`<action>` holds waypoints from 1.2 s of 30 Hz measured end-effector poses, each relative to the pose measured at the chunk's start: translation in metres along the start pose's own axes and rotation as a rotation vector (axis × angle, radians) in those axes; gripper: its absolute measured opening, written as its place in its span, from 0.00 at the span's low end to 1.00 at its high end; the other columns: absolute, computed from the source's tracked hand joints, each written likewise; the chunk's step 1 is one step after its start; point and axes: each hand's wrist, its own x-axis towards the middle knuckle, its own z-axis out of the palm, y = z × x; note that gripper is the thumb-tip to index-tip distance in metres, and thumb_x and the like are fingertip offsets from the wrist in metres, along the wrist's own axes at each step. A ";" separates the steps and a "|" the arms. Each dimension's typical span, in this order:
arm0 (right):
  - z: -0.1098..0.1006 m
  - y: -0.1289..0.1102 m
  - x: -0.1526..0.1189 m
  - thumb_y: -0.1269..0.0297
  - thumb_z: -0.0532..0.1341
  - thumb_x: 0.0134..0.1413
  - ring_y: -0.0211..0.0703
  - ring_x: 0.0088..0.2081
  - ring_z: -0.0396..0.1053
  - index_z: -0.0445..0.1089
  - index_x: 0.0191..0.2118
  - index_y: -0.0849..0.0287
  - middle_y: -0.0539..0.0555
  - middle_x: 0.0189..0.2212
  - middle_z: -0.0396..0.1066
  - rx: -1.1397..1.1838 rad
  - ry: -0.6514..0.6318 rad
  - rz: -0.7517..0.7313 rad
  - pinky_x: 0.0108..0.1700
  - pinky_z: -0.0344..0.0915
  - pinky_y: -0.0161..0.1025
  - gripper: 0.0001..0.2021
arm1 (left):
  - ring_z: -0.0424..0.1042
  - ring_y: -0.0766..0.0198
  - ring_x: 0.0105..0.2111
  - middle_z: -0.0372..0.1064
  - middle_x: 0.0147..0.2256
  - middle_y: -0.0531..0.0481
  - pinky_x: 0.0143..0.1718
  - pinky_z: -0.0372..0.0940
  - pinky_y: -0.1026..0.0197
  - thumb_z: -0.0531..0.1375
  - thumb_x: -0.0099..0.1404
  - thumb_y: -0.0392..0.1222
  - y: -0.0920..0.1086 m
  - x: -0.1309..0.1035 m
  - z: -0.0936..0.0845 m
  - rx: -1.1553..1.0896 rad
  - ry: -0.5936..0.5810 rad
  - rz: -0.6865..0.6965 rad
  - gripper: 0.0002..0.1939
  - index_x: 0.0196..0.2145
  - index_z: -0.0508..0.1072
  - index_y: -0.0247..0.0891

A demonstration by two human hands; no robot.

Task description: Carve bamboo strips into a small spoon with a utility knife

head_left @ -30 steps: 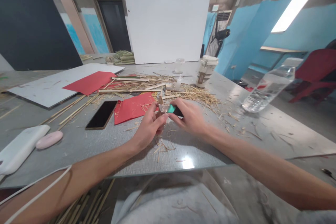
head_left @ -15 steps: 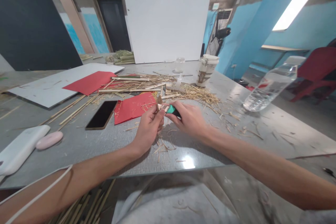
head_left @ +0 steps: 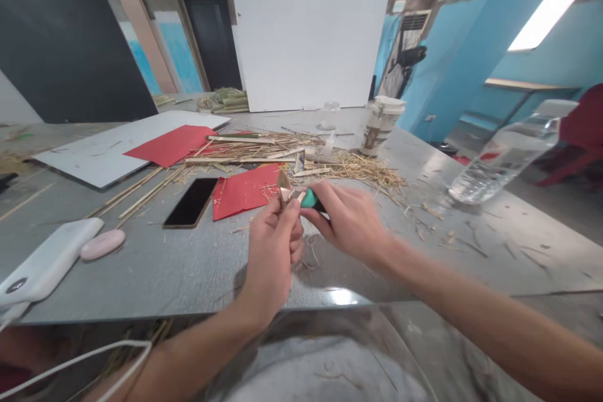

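Note:
My right hand (head_left: 353, 217) is closed around a utility knife (head_left: 309, 198) with a green and black handle, its metal end pointing left. Pinched in my left hand (head_left: 273, 239) is a short, flat, tan piece of straw (head_left: 284, 183) that rises above the fingertips. The knife's metal end meets the straw at my left thumb; the exact edge is too small to make out. Both hands are close together over the front of the table. Just behind them lies a red card (head_left: 242, 191) with bits of straw on it.
Around lie a dark phone (head_left: 191, 203), a white power bank (head_left: 51, 257), a pink oval case (head_left: 102, 244) and loose straw (head_left: 254, 149). A paper cup (head_left: 382, 125) and a tilted-looking water bottle (head_left: 511, 151) stand right. A white board (head_left: 311, 41) rises behind.
The view has shifted, so the table's things appear further right. My left forearm has swung to a steeper angle, and the straw piece stands higher above my fingers. Both grips stay closed.

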 end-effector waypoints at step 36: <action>-0.001 -0.045 -0.048 0.50 0.49 0.82 0.39 0.26 0.69 0.68 0.40 0.58 0.51 0.29 0.74 0.095 -0.118 0.104 0.30 0.56 0.38 0.21 | 0.72 0.69 0.23 0.74 0.25 0.55 0.28 0.74 0.67 0.72 0.69 0.53 -0.031 -0.039 -0.050 0.031 -0.042 -0.101 0.16 0.35 0.79 0.38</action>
